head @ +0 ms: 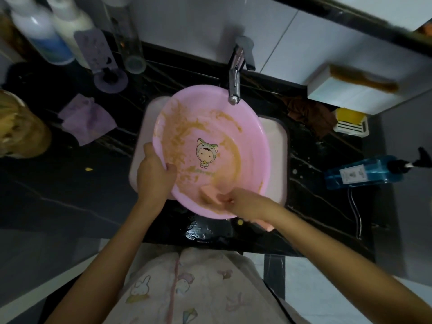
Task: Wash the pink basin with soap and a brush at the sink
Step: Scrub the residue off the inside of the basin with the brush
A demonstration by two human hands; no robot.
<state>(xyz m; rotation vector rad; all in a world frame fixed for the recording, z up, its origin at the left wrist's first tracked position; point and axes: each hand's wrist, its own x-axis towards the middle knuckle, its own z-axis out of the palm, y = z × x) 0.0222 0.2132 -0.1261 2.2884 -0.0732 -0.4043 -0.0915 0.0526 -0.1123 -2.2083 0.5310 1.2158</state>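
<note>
The pink basin was held tilted over the sink by the left hand curled round its near-left rim, while a peach block was pinched against the near inner wall by the right hand, brown smears lying beyond it toward the tap.

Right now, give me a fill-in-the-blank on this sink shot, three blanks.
The right hand holds the brush; the left hand grips the basin's ____.
The smears inside the basin are ____.
The pump bottle beside the sink is ____.
Missing: rim; brown; blue.
</note>
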